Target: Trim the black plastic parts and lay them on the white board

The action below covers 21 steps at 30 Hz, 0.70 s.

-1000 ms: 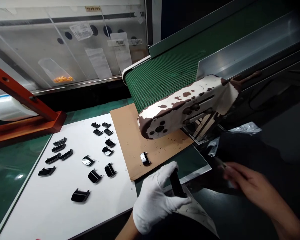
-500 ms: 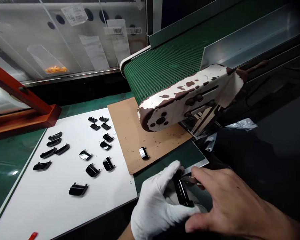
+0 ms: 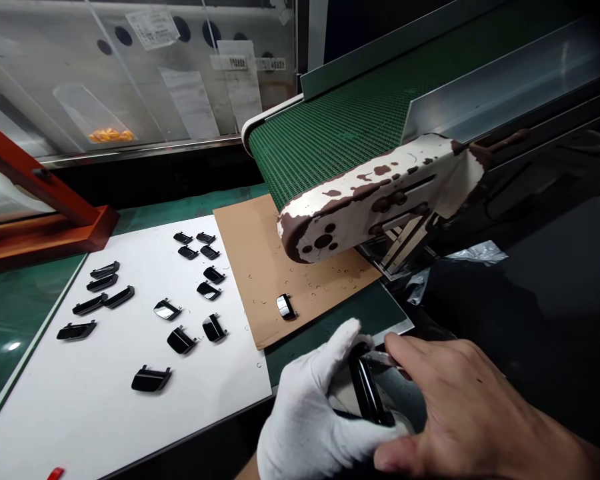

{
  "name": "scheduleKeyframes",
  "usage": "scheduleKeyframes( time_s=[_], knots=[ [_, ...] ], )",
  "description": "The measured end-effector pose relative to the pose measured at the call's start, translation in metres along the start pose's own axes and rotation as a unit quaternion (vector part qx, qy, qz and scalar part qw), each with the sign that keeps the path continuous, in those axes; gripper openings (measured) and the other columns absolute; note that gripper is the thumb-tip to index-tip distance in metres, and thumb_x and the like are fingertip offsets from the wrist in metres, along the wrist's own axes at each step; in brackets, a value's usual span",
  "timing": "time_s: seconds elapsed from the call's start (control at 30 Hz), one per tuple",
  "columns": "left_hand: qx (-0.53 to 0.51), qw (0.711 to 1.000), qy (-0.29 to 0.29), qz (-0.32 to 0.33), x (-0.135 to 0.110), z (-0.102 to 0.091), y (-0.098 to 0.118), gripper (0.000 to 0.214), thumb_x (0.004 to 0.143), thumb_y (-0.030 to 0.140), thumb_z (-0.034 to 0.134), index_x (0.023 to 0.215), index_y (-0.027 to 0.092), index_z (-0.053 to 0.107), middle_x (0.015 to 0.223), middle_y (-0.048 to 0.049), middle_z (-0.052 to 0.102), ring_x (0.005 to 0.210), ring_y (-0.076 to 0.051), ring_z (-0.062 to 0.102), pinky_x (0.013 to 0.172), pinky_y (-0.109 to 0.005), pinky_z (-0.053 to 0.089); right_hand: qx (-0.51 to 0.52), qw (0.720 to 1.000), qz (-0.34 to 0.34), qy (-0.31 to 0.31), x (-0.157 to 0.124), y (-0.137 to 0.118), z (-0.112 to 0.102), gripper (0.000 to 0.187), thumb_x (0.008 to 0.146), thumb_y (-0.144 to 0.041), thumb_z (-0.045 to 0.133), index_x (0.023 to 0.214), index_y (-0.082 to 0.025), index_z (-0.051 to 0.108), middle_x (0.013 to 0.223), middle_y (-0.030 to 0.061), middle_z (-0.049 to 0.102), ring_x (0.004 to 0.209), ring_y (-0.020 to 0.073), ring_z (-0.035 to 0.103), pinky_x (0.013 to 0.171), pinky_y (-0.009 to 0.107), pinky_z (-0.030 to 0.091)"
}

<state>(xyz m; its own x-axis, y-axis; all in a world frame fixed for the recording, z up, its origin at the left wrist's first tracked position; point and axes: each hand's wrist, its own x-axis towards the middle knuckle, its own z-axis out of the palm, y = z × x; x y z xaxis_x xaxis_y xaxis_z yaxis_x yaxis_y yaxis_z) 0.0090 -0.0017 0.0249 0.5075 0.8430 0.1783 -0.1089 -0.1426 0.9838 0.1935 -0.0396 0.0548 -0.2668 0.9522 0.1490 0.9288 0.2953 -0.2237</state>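
My left hand [image 3: 310, 413], in a white glove, is closed around a glossy black plastic part [image 3: 367, 387], with the thumb at one end and fingers at the other. The part is held tilted at the table's front edge. My bare right hand [image 3: 455, 400] pinches a small metal blade [image 3: 381, 359], whose tip lies against the upper end of the part. Its handle is hidden in my fingers. Beyond my hands, one similar black part [image 3: 286, 307] rests on the brown cardboard [image 3: 240, 267]. Several more, such as the nearest black part [image 3: 151, 379], lie on the white sheet [image 3: 100, 413].
A green conveyor belt [image 3: 340, 127] with a chipped white end frame [image 3: 360, 193] overhangs the cardboard. An orange stand [image 3: 80, 227] with a clear roll is at left. Small curled shavings dot the cardboard. A red object [image 3: 56, 473] lies at the front left.
The view has shifted slightly. The black part in my left hand has moved a little lower, and the blade in my right hand shows more plainly at its upper end.
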Motion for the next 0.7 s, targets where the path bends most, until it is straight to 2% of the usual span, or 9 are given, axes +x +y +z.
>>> scheduleKeyframes(
  time_s=[0.17,0.27,0.37,0.5,0.7],
  knots=[
    [-0.017,1.0,0.001,-0.012,0.003,0.001,0.001,0.074,0.061,0.026,0.089,0.127,0.03,0.055,0.108,-0.0003,0.071,0.093,-0.024,0.071,0.087,-0.033,0.059,-0.011,1.0,-0.016,0.017,0.003,-0.002,-0.001,0.069,0.071,-0.09,0.027,0.071,-0.023,0.048,0.056,0.0047,0.059,0.045,0.0221,0.058,0.046,0.035,0.03],
    [-0.032,0.998,-0.001,-0.062,0.004,0.003,0.007,0.069,0.06,0.023,0.088,0.123,0.023,0.059,0.107,-0.0031,0.071,0.094,-0.025,0.07,0.089,-0.033,0.057,0.007,1.0,-0.003,0.017,0.005,-0.004,-0.004,0.076,0.072,-0.09,0.016,0.069,-0.022,0.05,0.054,0.0043,0.059,0.043,0.0214,0.058,0.045,0.034,0.031],
    [-0.035,0.993,0.002,-0.109,0.006,0.004,0.012,0.068,0.057,0.02,0.088,0.119,0.018,0.061,0.104,-0.0048,0.071,0.094,-0.026,0.069,0.088,-0.031,0.055,0.027,0.999,0.008,0.022,0.006,-0.007,-0.005,0.079,0.073,-0.09,0.012,0.066,-0.021,0.051,0.053,0.0037,0.059,0.043,0.0221,0.058,0.045,0.034,0.031],
    [-0.057,0.989,0.017,-0.134,0.006,0.005,0.012,0.074,0.055,0.022,0.089,0.122,0.019,0.061,0.104,-0.0037,0.071,0.096,-0.026,0.068,0.087,-0.029,0.055,0.014,0.999,-0.001,0.034,0.006,-0.007,-0.004,0.081,0.074,-0.089,0.01,0.064,-0.021,0.054,0.052,0.0033,0.058,0.043,0.0234,0.059,0.043,0.035,0.03],
    [-0.026,0.991,0.026,-0.126,0.005,0.005,0.009,0.077,0.056,0.027,0.089,0.126,0.017,0.061,0.107,-0.0056,0.072,0.096,-0.026,0.069,0.092,-0.032,0.053,0.002,0.998,-0.025,0.06,0.006,-0.004,-0.002,0.08,0.079,-0.084,0.009,0.063,-0.02,0.054,0.049,0.0028,0.056,0.04,0.0223,0.057,0.041,0.035,0.03]
  ],
)
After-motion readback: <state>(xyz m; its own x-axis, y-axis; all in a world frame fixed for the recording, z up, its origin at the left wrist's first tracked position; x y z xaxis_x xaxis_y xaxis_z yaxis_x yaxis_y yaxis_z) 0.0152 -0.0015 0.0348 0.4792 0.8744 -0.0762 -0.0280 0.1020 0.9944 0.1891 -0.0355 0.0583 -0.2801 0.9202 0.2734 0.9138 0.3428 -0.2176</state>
